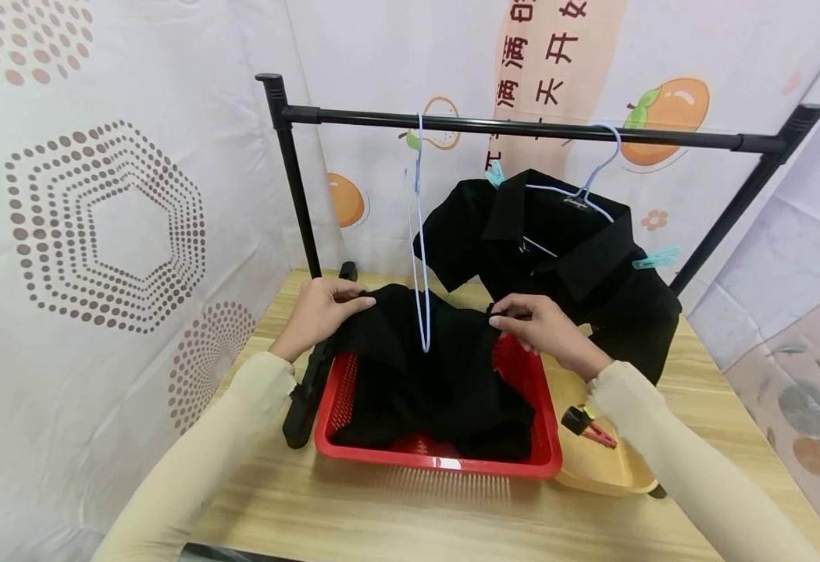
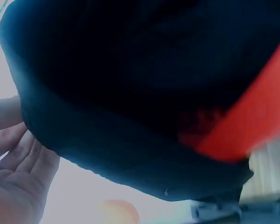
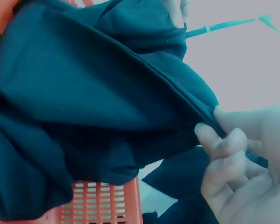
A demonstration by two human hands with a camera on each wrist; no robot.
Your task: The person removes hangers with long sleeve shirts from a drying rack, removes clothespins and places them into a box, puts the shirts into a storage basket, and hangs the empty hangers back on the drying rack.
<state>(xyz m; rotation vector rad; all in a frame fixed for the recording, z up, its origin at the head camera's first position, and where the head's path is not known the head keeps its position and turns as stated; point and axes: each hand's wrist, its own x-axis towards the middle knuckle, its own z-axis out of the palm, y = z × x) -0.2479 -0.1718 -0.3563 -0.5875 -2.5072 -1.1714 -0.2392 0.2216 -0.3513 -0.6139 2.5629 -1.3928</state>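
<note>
Both hands hold up a black garment (image 1: pixel 427 367), its lower part lying in a red plastic basket (image 1: pixel 438 467). At its upper left, my left hand (image 1: pixel 326 308) pinches the cloth between thumb and fingers. The upper right edge is pinched by my right hand (image 1: pixel 540 324), and the right wrist view shows the folded cloth (image 3: pixel 144 93) drawn taut toward that thumb and forefinger. Between the two hands a light blue wire hanger (image 1: pixel 422 257) dangles edge-on from the rail, in front of the garment. The garment's exact kind is hidden by its folds.
The black rail (image 1: pixel 522 125) spans the table (image 1: pixel 410 523). On its right a black collared shirt (image 1: pixel 557 242) hangs on another blue hanger, with turquoise clips (image 1: pixel 656 258) at its shoulders. A yellow tray (image 1: pixel 603 472) holding a red clip (image 1: pixel 600 435) stands beside the basket.
</note>
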